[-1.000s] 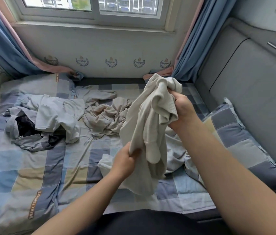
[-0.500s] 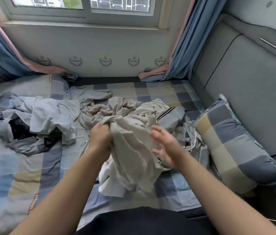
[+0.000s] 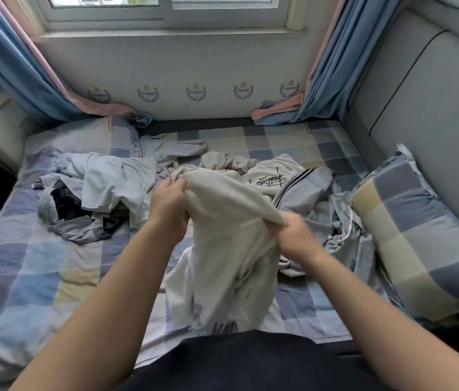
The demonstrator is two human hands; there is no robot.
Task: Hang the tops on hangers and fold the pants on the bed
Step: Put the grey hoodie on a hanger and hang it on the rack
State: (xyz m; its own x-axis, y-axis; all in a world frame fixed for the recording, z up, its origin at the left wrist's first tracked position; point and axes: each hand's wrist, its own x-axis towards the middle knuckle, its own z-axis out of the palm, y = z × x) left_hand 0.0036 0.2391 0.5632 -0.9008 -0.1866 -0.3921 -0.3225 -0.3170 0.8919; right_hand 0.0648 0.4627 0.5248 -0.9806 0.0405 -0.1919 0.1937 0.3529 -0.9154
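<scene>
Cream garment [image 3: 222, 249]: our left hand [image 3: 170, 213] and right hand [image 3: 298, 238] each pinch its top edge; we should pull it wide to see its shape.

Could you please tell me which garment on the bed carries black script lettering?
The cream garment lying just beyond the held beige garment; the pale blue garments at left show no lettering.

— Any lettering to read here?
— Black script on the cream top [image 3: 269, 180], just beyond the right hand [image 3: 297, 235]: a scrawl, can't make it out. Dark letters low on the held garment [image 3: 222, 249], blurred too.
</scene>
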